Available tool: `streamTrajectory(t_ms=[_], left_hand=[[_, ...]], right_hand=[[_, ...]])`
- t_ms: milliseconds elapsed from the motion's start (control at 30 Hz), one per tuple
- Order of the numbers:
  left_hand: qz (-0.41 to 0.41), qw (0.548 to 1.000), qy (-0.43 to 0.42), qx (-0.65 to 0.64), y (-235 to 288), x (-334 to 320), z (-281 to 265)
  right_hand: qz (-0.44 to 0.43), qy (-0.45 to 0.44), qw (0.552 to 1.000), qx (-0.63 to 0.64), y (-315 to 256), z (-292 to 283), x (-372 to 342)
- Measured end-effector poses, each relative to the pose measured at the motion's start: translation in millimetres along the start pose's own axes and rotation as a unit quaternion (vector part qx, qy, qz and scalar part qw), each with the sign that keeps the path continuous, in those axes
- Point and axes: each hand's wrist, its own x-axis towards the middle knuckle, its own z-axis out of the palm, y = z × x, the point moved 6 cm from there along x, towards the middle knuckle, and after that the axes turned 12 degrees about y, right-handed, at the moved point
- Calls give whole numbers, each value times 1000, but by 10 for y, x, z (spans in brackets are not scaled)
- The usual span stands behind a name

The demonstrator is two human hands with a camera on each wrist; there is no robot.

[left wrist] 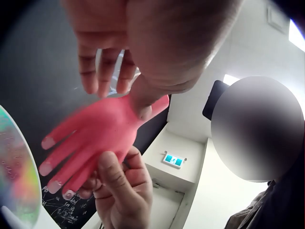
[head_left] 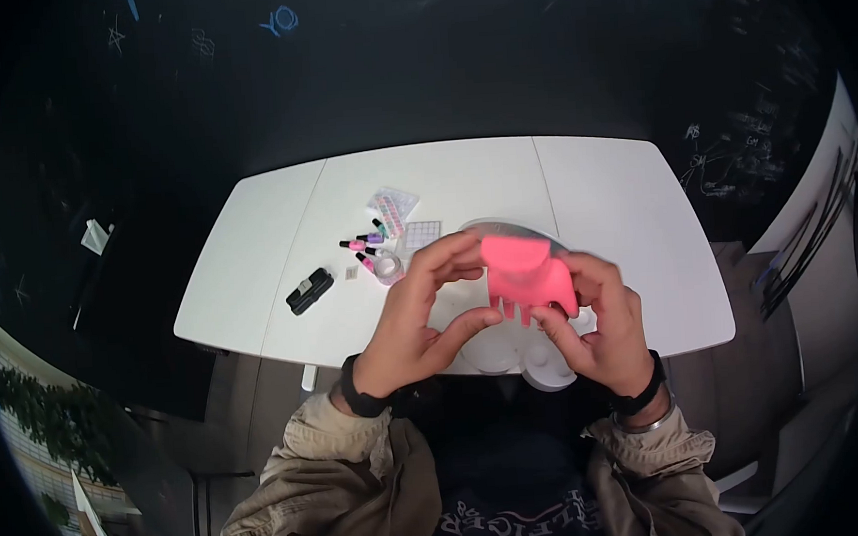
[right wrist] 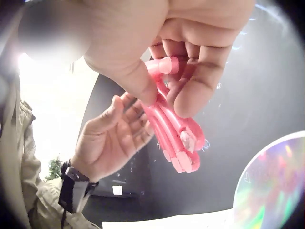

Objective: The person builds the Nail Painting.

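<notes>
A pink model hand [head_left: 531, 272] is held up over the near side of the table, its fingers pointing down in the head view. My left hand [head_left: 417, 312] holds its wrist end, with the thumb across the wrist [left wrist: 155, 109] in the left wrist view. Pale tips show on the model's fingers [left wrist: 71, 164]. My right hand [head_left: 606, 322] pinches the model around its thumb side; in the right wrist view the thumb and fingers of that hand [right wrist: 176, 52] close on it from above. The left hand's fingers [right wrist: 136, 126] are partly behind the model there.
On the white table [head_left: 630, 219] lie nail polish bottles [head_left: 353, 245], a jar [head_left: 388, 265], a black case [head_left: 310, 291], a gridded sheet [head_left: 422, 234] and a pack [head_left: 393, 204]. A shiny round disc [right wrist: 271, 186] and round white dishes [head_left: 548, 367] are near the hands.
</notes>
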Motion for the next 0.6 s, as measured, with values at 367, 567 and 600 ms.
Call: streamTrajectory(t_ms=[367, 567, 600], left_hand=[[-214, 973, -83, -30, -448, -66, 136], [-294, 946, -137, -5, -908, -221, 135], [-299, 942, -150, 8, -976, -245, 138]], right_hand=[[-3, -31, 997, -64, 122, 58, 76], [64, -152, 980, -112, 396, 171, -36], [76, -160, 978, -111, 464, 208, -70]])
